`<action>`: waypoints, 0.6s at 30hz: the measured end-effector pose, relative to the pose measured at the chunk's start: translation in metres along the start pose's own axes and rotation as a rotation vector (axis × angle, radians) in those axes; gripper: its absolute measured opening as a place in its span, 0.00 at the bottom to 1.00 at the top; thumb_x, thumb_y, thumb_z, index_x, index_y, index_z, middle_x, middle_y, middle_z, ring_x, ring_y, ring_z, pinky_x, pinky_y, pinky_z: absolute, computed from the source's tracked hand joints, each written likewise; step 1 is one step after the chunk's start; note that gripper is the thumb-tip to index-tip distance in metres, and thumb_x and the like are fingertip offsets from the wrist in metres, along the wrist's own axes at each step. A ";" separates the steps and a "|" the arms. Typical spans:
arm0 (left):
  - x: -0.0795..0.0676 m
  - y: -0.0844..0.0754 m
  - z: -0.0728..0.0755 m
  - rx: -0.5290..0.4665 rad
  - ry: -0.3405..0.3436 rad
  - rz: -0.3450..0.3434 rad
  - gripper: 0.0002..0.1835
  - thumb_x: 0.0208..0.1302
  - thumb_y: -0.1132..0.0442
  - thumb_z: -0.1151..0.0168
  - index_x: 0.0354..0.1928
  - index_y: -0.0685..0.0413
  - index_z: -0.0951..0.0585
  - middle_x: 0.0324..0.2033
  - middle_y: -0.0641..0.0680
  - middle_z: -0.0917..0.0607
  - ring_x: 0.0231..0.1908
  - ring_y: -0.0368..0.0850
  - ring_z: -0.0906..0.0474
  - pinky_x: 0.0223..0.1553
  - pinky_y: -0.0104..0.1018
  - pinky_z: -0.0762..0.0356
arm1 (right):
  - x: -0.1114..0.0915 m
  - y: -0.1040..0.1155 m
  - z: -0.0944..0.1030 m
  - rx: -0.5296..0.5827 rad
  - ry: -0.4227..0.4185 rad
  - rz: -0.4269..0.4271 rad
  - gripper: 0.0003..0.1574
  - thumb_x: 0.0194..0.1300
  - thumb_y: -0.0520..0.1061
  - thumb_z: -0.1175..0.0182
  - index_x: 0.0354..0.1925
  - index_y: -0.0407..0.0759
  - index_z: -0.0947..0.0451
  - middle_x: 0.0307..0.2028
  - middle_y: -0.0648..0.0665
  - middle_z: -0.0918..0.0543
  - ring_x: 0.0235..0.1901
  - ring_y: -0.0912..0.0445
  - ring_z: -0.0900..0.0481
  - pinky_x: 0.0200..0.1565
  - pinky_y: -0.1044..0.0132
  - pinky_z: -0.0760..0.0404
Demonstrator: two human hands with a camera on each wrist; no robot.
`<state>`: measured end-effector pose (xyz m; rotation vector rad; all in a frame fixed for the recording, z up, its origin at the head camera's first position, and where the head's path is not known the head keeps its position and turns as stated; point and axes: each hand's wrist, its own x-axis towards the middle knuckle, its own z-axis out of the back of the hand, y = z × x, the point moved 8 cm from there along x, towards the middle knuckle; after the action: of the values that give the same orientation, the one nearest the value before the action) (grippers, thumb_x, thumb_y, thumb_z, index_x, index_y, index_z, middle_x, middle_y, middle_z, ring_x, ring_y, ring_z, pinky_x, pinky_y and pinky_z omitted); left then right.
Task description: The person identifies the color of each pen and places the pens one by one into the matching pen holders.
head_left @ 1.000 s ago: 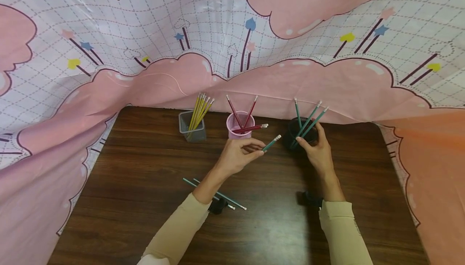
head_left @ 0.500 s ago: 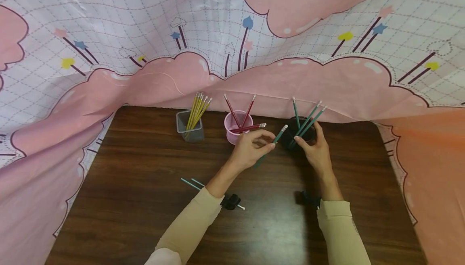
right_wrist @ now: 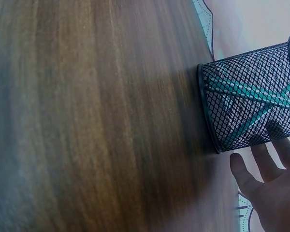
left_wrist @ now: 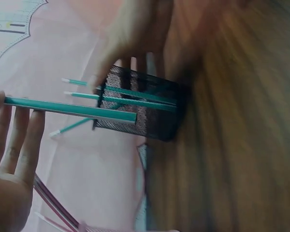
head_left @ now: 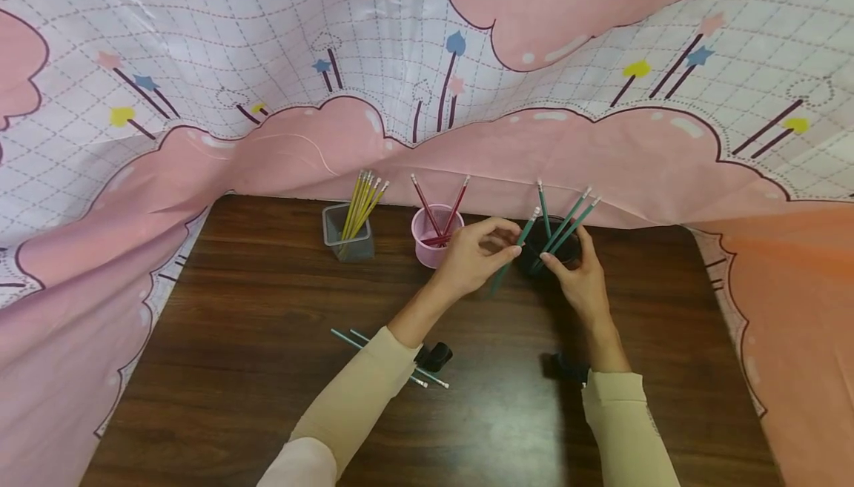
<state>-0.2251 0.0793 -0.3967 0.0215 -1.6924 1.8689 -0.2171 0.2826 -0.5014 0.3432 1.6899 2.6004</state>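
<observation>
My left hand [head_left: 470,257] pinches a green pencil [head_left: 529,226] between thumb and fingertips, its white eraser end up. In the left wrist view the pencil [left_wrist: 82,108] stands out in front of the black mesh pencil cup [left_wrist: 157,130], its lower end apart from the table. My right hand [head_left: 587,283] grips that cup [head_left: 527,259] by its right side, thumb near the rim. Several green pencils [head_left: 570,209] lean inside, erasers upward. The right wrist view shows the cup's mesh wall [right_wrist: 241,65] close by, with fingers [right_wrist: 266,164] against its side.
A pink mesh cup [head_left: 425,251] with red pencils stands left of the black one. Farther left is a grey container [head_left: 359,251] of yellow pencils. Two teal pencils [head_left: 343,337] lie on the wooden table [head_left: 253,309], partly behind my left forearm. A patterned cloth [head_left: 280,153] hangs behind.
My left hand has moved right and farther back with the green pencil, close to the black cup. The pencil has tipped steeper. My right hand has stayed on the cup.
</observation>
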 end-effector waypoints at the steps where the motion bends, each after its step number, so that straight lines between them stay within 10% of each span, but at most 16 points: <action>1: 0.004 -0.002 -0.001 0.005 -0.002 0.001 0.11 0.54 0.72 0.36 0.41 0.64 0.22 0.33 0.58 0.17 0.32 0.46 0.19 0.35 0.32 0.22 | 0.000 0.000 0.000 0.007 0.003 0.000 0.47 0.56 0.46 0.35 0.68 0.52 0.48 0.56 0.37 0.32 0.49 0.40 0.27 0.39 0.75 0.28; 9: 0.039 -0.015 -0.008 0.068 -0.062 -0.053 0.12 0.54 0.72 0.36 0.41 0.64 0.23 0.34 0.59 0.18 0.34 0.46 0.20 0.38 0.31 0.23 | 0.000 -0.001 0.002 0.026 -0.021 0.011 0.47 0.55 0.45 0.35 0.68 0.52 0.47 0.55 0.36 0.31 0.44 0.44 0.26 0.36 0.75 0.26; 18: 0.045 -0.014 -0.005 0.039 -0.122 -0.071 0.11 0.55 0.72 0.37 0.41 0.65 0.23 0.34 0.60 0.18 0.35 0.47 0.20 0.38 0.34 0.22 | 0.000 0.000 0.000 0.021 -0.022 0.023 0.47 0.55 0.45 0.34 0.68 0.52 0.47 0.56 0.37 0.31 0.43 0.44 0.25 0.35 0.76 0.26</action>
<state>-0.2538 0.1025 -0.3663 0.2128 -1.7123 1.8810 -0.2175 0.2827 -0.5013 0.3925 1.7183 2.5862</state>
